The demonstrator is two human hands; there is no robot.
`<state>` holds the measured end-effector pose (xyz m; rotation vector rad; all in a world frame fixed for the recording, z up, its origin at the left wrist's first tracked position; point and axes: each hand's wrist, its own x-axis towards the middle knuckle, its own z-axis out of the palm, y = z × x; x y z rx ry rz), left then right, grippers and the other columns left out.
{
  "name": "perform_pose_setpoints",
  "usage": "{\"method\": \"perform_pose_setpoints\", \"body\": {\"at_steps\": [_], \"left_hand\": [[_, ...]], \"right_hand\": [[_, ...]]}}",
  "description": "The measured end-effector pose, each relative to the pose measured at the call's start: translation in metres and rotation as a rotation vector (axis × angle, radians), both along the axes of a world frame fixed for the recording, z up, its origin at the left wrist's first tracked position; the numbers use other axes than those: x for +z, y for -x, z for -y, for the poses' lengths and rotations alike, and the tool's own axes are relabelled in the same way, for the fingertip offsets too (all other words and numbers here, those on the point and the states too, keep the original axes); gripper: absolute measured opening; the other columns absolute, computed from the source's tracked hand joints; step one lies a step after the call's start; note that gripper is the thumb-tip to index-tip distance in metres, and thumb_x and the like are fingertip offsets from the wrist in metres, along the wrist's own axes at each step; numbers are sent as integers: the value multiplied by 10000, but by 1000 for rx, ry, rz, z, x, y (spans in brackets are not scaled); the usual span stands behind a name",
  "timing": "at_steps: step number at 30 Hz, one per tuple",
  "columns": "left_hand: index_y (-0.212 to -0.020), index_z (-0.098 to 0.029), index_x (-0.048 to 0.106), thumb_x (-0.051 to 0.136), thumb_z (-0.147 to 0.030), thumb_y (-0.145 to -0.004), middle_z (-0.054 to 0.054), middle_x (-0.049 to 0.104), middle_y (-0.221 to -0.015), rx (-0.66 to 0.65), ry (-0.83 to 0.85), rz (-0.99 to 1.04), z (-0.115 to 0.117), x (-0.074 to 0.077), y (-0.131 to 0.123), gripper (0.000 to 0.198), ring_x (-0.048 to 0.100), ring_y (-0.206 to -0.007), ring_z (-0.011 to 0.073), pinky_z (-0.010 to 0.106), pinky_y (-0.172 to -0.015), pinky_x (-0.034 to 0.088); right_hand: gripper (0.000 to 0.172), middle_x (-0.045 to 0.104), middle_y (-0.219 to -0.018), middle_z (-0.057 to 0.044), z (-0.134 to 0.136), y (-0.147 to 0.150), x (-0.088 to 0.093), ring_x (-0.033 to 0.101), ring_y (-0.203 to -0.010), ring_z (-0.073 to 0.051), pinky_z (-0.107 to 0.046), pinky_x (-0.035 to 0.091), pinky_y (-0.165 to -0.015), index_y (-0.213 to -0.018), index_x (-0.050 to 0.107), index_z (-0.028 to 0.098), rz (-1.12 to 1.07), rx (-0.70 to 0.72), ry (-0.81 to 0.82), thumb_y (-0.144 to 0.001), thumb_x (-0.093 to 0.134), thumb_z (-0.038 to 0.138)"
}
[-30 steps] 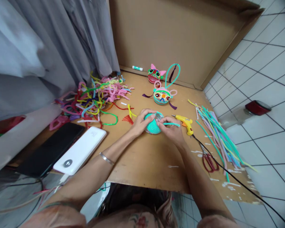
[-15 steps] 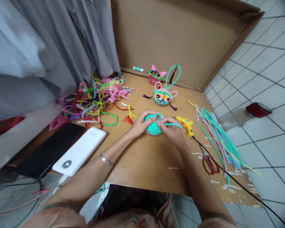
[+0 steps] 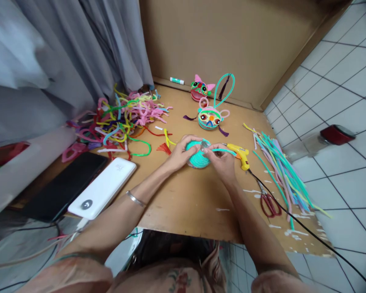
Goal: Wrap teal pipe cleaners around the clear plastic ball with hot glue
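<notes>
Left hand (image 3: 181, 154) cupped around turquoise-wrapped ball (image 3: 197, 160), at centre of table (image 3: 186, 203); right hand (image 3: 223, 163) apparently pinching strand (image 3: 227, 151) at ball's bare patch. Strand best kept taut, pressed flush against neighbouring row, gaps avoided. Free end to be kept clear of glue gun (image 3: 243, 158), just right.

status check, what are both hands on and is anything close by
Left hand holding round turquoise piece. Right hand pinching turquoise strip against it. Yellow glue gun close beside right hand.
</notes>
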<state>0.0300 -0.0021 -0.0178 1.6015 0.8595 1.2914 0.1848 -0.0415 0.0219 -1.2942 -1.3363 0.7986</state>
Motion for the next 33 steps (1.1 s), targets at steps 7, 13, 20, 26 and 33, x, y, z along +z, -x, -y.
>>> {"method": "perform_pose_setpoints", "body": {"at_steps": [7,13,20,26,33], "left_hand": [[-1097,-185,677,598,-390,-864,99,654,-1180,13,-11,-20,0,-2,0,321,602,-1138,248,408,-1033,461],[-1086,-188,680,600,-382,-862,90,650,-1168,27,-29,-27,1,0,-2,307,602,-1139,238,399,-1054,449],[-1071,-201,702,607,-420,-851,85,656,-1179,1,0,6,1,-1,-1,324,586,-1178,251,408,-1084,428],[-985,-193,732,510,-487,-925,89,665,-1146,34,43,98,1,-1,-3,373,586,-1181,241,389,-1088,420],[-960,-177,715,656,-373,-787,77,682,-1147,80,93,125,1,-2,-6,269,610,-1122,228,359,-1013,468]], "right_hand": [[343,549,-555,39,-2,2,-1,472,-530,-104,-252,407,-510,-648,603,207,-32,2,-5,-606,769,504],[369,535,-548,45,-1,1,-1,453,-520,-98,-251,398,-513,-652,606,201,-29,25,31,-593,789,516],[413,528,-540,46,-1,0,-2,448,-508,-101,-255,402,-508,-667,592,212,31,20,53,-594,776,575],[349,540,-559,41,-2,-2,-6,464,-528,-108,-257,407,-523,-695,602,211,45,41,48,-612,770,505],[298,544,-583,39,-1,-1,-8,465,-532,-109,-271,416,-555,-702,598,208,40,57,51,-620,749,453]]}}
